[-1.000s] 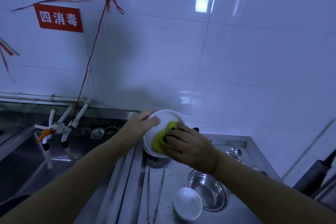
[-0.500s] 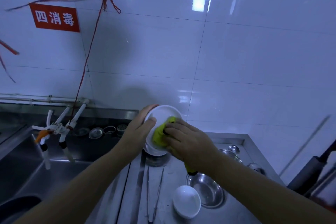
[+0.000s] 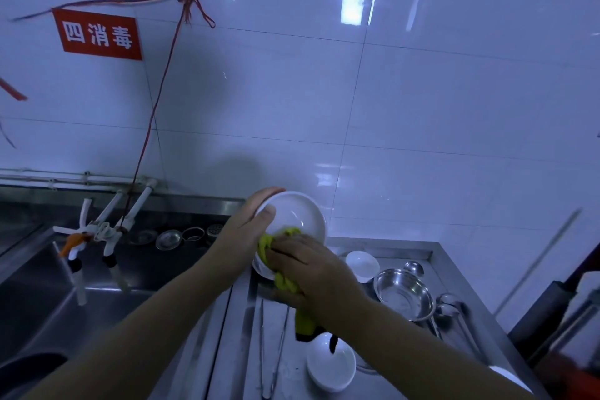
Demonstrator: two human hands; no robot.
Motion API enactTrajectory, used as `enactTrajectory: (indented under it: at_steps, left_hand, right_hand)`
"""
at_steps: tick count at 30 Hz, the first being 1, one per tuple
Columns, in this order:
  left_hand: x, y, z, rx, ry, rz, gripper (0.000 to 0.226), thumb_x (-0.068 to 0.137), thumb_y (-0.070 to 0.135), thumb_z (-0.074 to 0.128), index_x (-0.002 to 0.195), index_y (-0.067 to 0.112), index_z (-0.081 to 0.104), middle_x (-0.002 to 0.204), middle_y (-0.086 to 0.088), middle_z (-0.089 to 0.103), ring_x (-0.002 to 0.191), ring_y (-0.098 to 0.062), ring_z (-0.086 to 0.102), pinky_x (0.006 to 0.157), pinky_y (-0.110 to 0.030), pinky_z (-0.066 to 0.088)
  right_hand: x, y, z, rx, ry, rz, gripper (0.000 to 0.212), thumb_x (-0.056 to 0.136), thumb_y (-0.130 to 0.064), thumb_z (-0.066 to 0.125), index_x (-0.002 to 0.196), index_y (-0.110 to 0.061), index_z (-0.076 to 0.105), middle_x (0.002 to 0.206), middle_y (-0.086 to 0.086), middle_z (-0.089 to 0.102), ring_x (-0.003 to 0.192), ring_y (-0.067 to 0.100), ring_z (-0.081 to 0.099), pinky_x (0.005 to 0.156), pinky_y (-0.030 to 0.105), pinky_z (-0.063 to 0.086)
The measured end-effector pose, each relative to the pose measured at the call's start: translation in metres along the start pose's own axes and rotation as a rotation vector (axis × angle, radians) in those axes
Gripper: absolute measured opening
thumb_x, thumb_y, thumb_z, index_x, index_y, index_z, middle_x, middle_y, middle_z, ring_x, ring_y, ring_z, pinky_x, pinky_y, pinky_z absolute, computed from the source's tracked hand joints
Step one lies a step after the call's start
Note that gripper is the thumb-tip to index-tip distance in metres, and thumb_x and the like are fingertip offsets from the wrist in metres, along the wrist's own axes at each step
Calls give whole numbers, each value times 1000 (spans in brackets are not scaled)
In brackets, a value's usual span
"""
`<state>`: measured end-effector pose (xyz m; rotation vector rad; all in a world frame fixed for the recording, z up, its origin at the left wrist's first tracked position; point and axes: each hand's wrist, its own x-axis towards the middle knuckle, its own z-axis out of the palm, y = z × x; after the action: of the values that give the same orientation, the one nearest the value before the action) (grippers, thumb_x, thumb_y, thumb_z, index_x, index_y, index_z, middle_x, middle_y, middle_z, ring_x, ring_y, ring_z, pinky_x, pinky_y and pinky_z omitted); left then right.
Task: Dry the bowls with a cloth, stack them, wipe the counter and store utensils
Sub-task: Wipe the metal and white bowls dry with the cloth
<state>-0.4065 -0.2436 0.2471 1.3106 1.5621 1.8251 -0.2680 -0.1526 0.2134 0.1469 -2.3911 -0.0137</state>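
My left hand (image 3: 248, 230) holds a white bowl (image 3: 300, 214) by its rim, tilted toward me above the steel counter (image 3: 292, 351). My right hand (image 3: 311, 273) presses a yellow-green cloth (image 3: 276, 243) against the bowl's lower edge; a cloth end (image 3: 305, 326) hangs below my wrist. A second white bowl (image 3: 331, 368) sits near the counter's front. A third white bowl (image 3: 363, 265) sits at the back, beside a steel bowl (image 3: 404, 297). Metal tongs (image 3: 271, 351) lie on the counter, and ladles (image 3: 449, 310) lie at the right.
A deep steel sink (image 3: 65, 302) is at the left with white taps (image 3: 97, 234) over it. Small strainers (image 3: 168, 239) line its back ledge. More dishes (image 3: 261, 269) sit under the held bowl. A dark rolling pin (image 3: 545, 312) leans at the right. White tiled wall behind.
The cloth and my right hand slid from inside the bowl down to its lower edge, baring the inside. My left hand shifted its grip on the rim. The camera tilted, revealing more counter.
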Motion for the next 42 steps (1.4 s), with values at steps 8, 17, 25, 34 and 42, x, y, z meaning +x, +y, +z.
enactTrajectory:
  at_steps: [8, 17, 25, 34, 42]
  left_hand:
    - [3, 17, -18, 210, -396, -268, 24, 97, 36, 45, 117, 37, 57, 111, 11, 65, 97, -7, 64, 75, -19, 49]
    - [-12, 43, -22, 1277, -533, 700, 24, 82, 37, 51, 100, 30, 66, 109, 7, 65, 119, -16, 51, 106, -37, 35]
    - [-12, 19, -28, 1027, -548, 430, 5, 84, 21, 58, 86, 21, 63, 82, 10, 60, 78, -4, 53, 66, -14, 39]
    - [-32, 3, 26, -350, -111, -288, 31, 82, 15, 61, 105, -5, 58, 101, -32, 62, 81, -32, 57, 72, -35, 45]
    - [-30, 5, 45, -494, -90, -261, 33, 80, 2, 55, 112, 3, 63, 111, -25, 65, 99, -32, 59, 89, -41, 41]
  right_hand:
    - [-9, 25, -30, -226, -73, -409, 12, 89, -8, 63, 90, -13, 73, 94, 8, 70, 89, 25, 65, 91, 39, 50]
    - [-11, 31, -47, -42, -238, -121, 24, 74, -7, 69, 98, -8, 73, 98, 9, 69, 88, 29, 65, 66, 33, 55]
    - [-29, 42, -50, 157, 8, 134, 55, 71, -19, 82, 122, -11, 62, 129, 3, 56, 119, 17, 48, 103, 25, 38]
    - [-17, 6, -27, 223, 337, 349, 65, 91, -61, 41, 128, -8, 54, 140, 12, 43, 136, 27, 35, 113, 37, 27]
    - [-4, 18, -29, -15, 368, 248, 30, 90, -26, 51, 112, -21, 70, 127, 5, 59, 127, 29, 45, 109, 51, 28]
